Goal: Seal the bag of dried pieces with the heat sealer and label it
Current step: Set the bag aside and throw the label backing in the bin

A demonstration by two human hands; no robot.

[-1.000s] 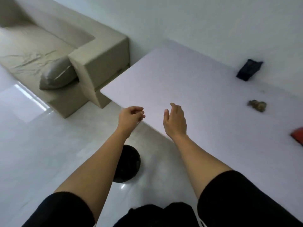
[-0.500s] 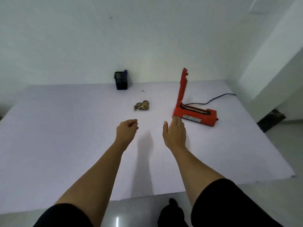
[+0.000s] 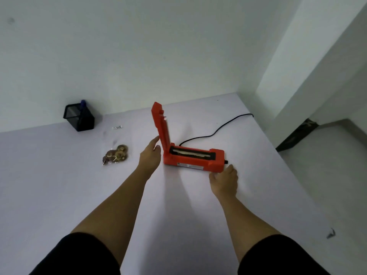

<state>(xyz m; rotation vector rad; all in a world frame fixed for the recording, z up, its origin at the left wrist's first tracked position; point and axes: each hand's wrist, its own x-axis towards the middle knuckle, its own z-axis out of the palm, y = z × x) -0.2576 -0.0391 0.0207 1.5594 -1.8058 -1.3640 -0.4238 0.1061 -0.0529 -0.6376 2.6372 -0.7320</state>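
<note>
Pale lilac table (image 3: 59, 195), matte and flat, is filling the head view beneath a plain white wall.

Head view: I am watching both hands closing in on the heat sealer (image 3: 193, 160); half a second ago they were hovering mid-table, short of it. My left hand (image 3: 150, 157) is reaching with straight, released fingers to the sealer's 9 o'clock side, just beside the raised lid (image 3: 161, 124); contact is unclear. My right hand (image 3: 223, 179) is sitting at the base's 4 o'clock corner, thumb near a small black knob. Whether it is grasping, I cannot tell.

I judge that the machine is being positioned or steadied first; sealing and labelling are not yet started.

The sealer is a rigid orange-red plastic bar, its lid standing upright and a dark sealing strip showing. A black cord (image 3: 214, 132) is trailing toward 1 o'clock.

The bag of dried pieces (image 3: 116, 155), thin, clear and crinkled, is lying untouched at the sealer's 9 o'clock. Its contents are brown and round.

A small white label (image 3: 117, 127) and a black mesh pen holder (image 3: 79, 118) are sitting toward 10 o'clock.
</note>
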